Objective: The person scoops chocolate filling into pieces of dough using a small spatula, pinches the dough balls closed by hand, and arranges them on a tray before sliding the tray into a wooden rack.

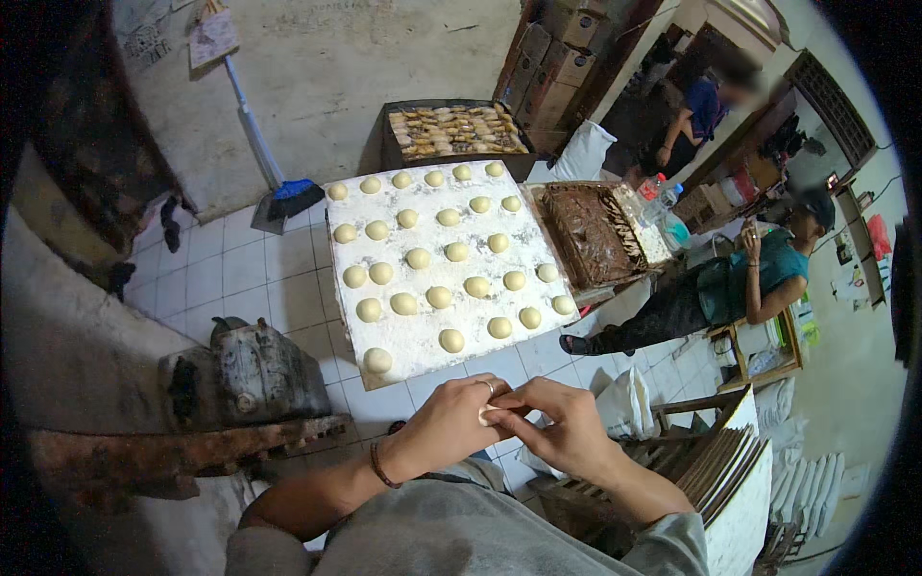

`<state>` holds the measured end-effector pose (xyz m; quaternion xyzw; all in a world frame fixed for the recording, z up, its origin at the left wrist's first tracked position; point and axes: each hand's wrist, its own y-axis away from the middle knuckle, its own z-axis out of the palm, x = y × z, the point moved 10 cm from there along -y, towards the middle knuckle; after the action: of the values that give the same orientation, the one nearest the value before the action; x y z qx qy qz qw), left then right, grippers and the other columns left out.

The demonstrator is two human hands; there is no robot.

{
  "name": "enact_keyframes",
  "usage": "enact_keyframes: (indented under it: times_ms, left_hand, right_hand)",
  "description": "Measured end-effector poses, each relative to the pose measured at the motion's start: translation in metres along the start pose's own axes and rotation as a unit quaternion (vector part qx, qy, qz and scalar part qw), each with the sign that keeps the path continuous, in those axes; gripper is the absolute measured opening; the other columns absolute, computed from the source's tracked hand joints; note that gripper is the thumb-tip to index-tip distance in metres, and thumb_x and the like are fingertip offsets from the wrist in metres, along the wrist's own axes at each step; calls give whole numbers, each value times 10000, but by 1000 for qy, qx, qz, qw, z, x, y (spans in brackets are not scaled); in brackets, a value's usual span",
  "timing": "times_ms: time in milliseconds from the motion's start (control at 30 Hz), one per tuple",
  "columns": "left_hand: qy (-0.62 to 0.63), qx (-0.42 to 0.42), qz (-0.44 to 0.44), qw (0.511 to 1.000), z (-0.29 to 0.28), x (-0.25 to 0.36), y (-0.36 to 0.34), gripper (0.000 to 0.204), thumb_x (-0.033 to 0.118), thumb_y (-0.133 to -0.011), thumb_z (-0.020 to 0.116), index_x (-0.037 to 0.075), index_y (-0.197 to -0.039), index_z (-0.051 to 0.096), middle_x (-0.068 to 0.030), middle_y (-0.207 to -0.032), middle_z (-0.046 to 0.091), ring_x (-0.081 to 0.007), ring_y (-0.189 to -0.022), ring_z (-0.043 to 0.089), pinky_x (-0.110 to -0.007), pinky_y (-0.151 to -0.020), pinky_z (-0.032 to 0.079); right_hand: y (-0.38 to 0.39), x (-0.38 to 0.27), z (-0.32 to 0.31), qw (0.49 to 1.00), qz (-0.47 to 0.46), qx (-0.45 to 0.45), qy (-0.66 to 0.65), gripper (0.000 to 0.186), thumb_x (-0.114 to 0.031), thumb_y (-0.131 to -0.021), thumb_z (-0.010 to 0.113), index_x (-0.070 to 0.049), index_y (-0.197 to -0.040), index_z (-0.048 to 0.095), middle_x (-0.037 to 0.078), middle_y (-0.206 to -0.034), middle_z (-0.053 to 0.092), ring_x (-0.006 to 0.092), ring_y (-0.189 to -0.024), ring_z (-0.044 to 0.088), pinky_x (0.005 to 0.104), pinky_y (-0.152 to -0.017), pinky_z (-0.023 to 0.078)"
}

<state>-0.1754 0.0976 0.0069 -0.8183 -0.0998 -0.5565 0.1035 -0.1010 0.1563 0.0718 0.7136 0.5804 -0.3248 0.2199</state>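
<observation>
Grey cloth shirt (pixel 413 538), with bare left hand (pixel 447 415) and bare right hand (pixel 562 422) brought together

The shirt front lies nearest; both forearms reach up beside it. The left hand wears a metal ring (pixel 490 388) and a thin brown bracelet (pixel 381 468). Both hands grasp one small, off-white, soft-looking piece of dough (pixel 488 415): the right thumb and fingers pinch it, while the left fingers bend about it, their undersides hidden. The piece is held in front of the shirt, apart from the rectangular, flour-dusted white board (pixel 415 336) beyond.

Risks, by judgement: too hard a pinch could tear the piece; too loose a one could drop it toward the white-tiled floor (pixel 206 274). A knock to the board could roll the outermost round, pale-yellow dough balls (pixel 417 258) over its edge, and close neighbours could stick where flour is scant.

Counts: twenty-eight dough balls, in five uneven rows; one piece between the hands; one slab of dark-brown paste (pixel 591 235) right of the board; two clear plastic bottles (pixel 651 188) beyond it; two co-workers, one in a teal top (pixel 722 293), one in a dark-blue shirt (pixel 706 106); one blue-headed broom (pixel 294 190). The golden-brown pastries (pixel 461 130) behind the board are too crowded to count.
</observation>
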Motion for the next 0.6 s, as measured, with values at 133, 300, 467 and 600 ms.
enact_keyframes:
  times_ms: [133, 300, 467, 600]
  left_hand:
    - [17, -15, 0, 1000, 5, -15, -4, 302, 167, -852, 779, -34, -1065, 707, -268, -928, 722, -448, -892, 716, -448, -755, 577]
    - [222, -221, -64, 947, 23, -9, 5, 377, 213, -817, 887, -57, -1000, 698, -49, -810, 734, -86, -685, 663, -269, -631, 538]
    - [150, -226, -74, 960, 18, -7, 11, 593, 271, -805, 886, -83, -1206, 631, -166, -1065, 737, -214, -970, 709, -332, -860, 558]
    - [128, -143, -59, 980, 4, -17, 9, 582, 256, -801, 855, -62, -1215, 598, -208, -1104, 730, -314, -1080, 723, -383, -929, 551]
  right_hand:
    - [-7, 7, 3, 1000, 30, -6, -5, 216, -33, -895, 793, -13, -1108, 765, 124, -999, 750, 265, -926, 737, 354, -818, 584]
    - [-7, -25, 2, 989, -103, -98, -36, 351, -25, -864, 790, -58, -1213, 764, 95, -1143, 753, 284, -1065, 702, 416, -908, 578]
    - [-1, 0, 17, 991, -63, -118, -28, 335, -13, -874, 782, -66, -1204, 765, 95, -1105, 749, 287, -1043, 703, 412, -882, 579]
    - [-9, -11, 10, 995, -68, -68, -31, 273, -12, -905, 768, -57, -1174, 768, 101, -1094, 721, 280, -1037, 710, 403, -883, 583]
